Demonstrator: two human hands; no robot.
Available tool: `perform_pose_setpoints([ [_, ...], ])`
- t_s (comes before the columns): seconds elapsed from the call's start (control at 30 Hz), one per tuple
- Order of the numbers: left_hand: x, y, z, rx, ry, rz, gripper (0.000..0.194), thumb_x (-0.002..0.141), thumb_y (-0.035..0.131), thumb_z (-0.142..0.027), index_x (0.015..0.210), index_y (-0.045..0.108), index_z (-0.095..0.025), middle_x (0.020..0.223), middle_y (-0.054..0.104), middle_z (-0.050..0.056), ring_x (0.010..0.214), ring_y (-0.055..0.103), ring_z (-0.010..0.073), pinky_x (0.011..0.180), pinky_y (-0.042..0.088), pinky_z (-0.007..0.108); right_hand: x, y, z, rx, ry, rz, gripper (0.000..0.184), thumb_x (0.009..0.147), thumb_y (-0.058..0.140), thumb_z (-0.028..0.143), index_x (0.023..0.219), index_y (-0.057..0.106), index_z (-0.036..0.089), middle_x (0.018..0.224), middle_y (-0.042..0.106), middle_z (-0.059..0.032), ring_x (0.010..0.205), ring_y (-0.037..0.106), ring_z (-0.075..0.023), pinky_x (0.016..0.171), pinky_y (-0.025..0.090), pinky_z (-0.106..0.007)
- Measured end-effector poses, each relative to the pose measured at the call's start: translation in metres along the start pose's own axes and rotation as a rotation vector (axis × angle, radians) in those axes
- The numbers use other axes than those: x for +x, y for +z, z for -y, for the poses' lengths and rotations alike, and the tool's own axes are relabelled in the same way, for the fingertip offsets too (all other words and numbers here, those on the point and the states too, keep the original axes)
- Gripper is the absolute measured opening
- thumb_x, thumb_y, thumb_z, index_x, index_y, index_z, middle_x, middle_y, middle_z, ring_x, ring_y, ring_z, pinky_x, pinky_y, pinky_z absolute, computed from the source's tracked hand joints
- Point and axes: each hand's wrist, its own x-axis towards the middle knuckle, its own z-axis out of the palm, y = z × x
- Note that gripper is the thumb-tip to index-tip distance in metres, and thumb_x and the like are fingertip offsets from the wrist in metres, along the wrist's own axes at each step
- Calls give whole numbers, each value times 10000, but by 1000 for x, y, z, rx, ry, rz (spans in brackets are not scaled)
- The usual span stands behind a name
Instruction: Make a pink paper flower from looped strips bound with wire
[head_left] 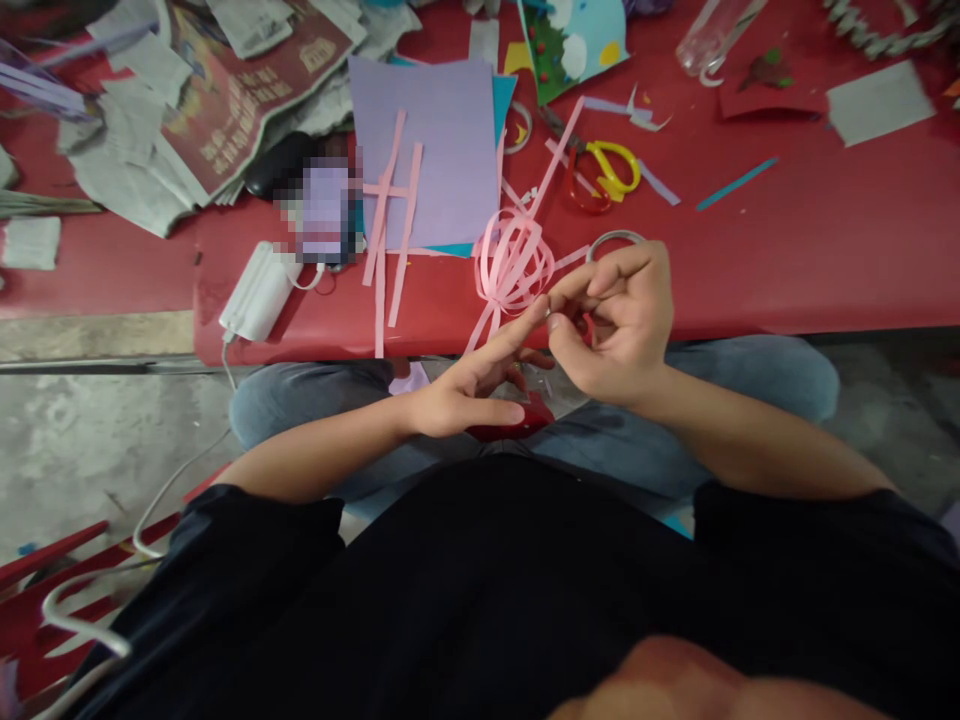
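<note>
My left hand [480, 375] is at the near edge of the red table [825, 250], index finger stretched out to the fingertips of my right hand [619, 320]; its other fingers curl over a small red object [514, 420] in my lap. My right hand is curled, thumb and fingers pinched together on something I cannot make out. Just beyond both hands lies a loose ball of looped pink paper strips [514, 262], its tail running down toward my fingertips.
Behind the ball lie a lilac paper sheet [442, 150] with pink strips [390, 215], yellow and red scissors [604, 170], a tape ring [615, 240], a white power bank [259, 290], a phone [322, 210], newspapers [225, 90] and paper scraps.
</note>
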Motion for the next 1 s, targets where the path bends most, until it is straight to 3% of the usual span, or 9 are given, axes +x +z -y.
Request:
perform_pose_setpoints([
  [0.2,0,4,-11,-41,-59,-28,1040,942,835,-394,1748,192,-531,1894,74,-31,1533,527,342,1031,576,392,-1,0,5,85,165,-8,423,923,832,389,1147,481,316,913,676,25,718,669,-151,582,570,-324],
  [0.53,0,0,-8,-4,-61,-25,1048,938,835,-393,1754,190,-516,1893,95,-19,1494,561,345,1019,588,410,9,-5,13,203,336,46,384,954,808,379,1138,475,330,875,700,48,669,660,-133,582,560,-324],
  [0.67,0,1,-12,26,-80,-40,1034,927,836,-355,1732,221,-563,1892,90,-33,1479,587,334,1023,590,410,10,-5,16,239,381,42,408,929,813,349,1109,448,325,850,688,61,657,644,-131,567,526,-319],
  [0.83,-1,4,-16,127,-104,-88,1062,916,833,-303,1750,210,-514,1859,237,32,1448,606,324,1072,576,426,8,-4,18,246,382,8,434,894,798,261,1105,422,318,843,692,68,665,651,-138,537,471,-317],
  [1.0,-1,4,-16,111,-97,-57,1068,933,817,-309,1752,166,-522,1882,158,17,1473,582,329,1083,562,429,7,-1,20,281,372,-4,453,870,746,153,1086,383,315,840,690,82,626,614,-122,508,423,-305],
])
